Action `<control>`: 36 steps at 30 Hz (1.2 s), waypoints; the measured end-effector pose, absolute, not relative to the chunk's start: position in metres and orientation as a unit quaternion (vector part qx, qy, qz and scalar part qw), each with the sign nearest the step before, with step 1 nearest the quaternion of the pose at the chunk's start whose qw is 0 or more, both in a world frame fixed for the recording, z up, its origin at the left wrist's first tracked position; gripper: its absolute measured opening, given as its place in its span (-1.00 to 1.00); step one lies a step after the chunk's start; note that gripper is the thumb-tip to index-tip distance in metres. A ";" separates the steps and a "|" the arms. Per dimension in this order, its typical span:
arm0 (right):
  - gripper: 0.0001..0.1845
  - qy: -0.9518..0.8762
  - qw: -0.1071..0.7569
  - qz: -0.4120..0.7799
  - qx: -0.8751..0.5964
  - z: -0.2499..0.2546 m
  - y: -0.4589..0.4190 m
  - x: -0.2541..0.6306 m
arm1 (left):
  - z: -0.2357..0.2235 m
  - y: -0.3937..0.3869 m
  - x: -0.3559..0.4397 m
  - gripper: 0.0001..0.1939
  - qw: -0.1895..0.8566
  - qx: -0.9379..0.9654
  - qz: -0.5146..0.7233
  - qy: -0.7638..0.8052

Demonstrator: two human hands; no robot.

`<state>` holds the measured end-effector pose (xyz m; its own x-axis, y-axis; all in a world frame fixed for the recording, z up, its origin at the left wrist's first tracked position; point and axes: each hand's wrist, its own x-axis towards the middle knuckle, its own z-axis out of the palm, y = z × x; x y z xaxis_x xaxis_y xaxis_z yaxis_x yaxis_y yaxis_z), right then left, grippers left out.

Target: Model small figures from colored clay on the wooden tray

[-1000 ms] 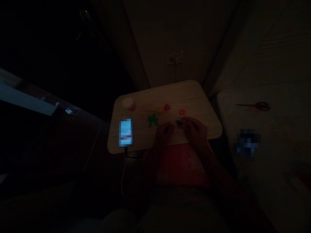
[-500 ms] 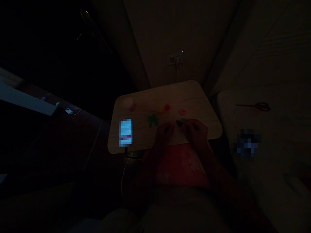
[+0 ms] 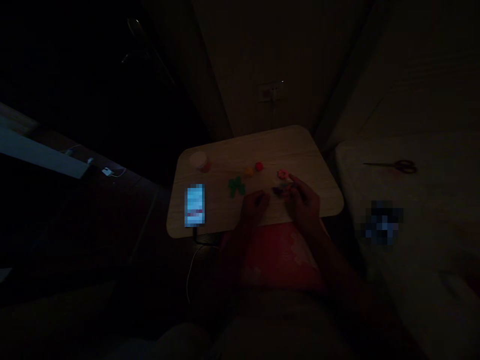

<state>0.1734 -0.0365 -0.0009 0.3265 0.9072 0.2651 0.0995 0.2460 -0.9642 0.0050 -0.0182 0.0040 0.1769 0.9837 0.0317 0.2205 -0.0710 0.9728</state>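
Observation:
In the dim head view, my left hand (image 3: 255, 206) rests at the table's near edge with its fingers curled in; whatever it may hold is hidden. My right hand (image 3: 305, 200) has its index finger stretched forward to the edge of a pink flower-shaped ring (image 3: 282, 174). Its thumb side is by a dark purple piece (image 3: 278, 191) and some small pinkish bits. Left of my hands lies a green piece with several lobes (image 3: 236, 186). Beyond it are an orange-yellow piece (image 3: 249, 171) and a round red piece (image 3: 259, 166).
The small wooden table (image 3: 221, 215) also carries a lidded tub (image 3: 200, 162) and a lit phone (image 3: 194, 205) at the left. Scissors (image 3: 397, 165) lie on the pale surface to the right. A wall socket (image 3: 272, 92) with a cable is behind the table.
My right hand's index finger has lifted and stretched forward toward the pink ring, and small bits near its thumb now show. My left hand has barely moved.

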 end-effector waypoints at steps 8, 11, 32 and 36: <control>-0.88 -0.454 0.623 0.341 -0.538 -0.004 -0.038 0.171 | 0.006 -0.018 0.005 -0.60 0.463 0.617 0.409 0.488; -0.90 -0.429 0.625 0.363 -0.541 -0.002 -0.039 0.169 | 0.005 -0.018 0.005 -0.59 0.462 0.612 0.414 0.491; -0.65 -0.473 0.628 0.315 -0.531 -0.005 -0.038 0.175 | 0.004 -0.018 0.006 -0.58 0.457 0.607 0.417 0.498; -0.79 -0.464 0.636 0.336 -0.517 -0.006 -0.037 0.174 | 0.004 -0.018 0.006 -0.59 0.468 0.605 0.417 0.490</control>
<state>0.1744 -0.0371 -0.0057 0.3432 0.9072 0.2433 0.0522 0.2402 -0.9693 0.0065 -0.0177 0.0043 0.1709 0.9842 0.0455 0.2029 -0.0804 0.9759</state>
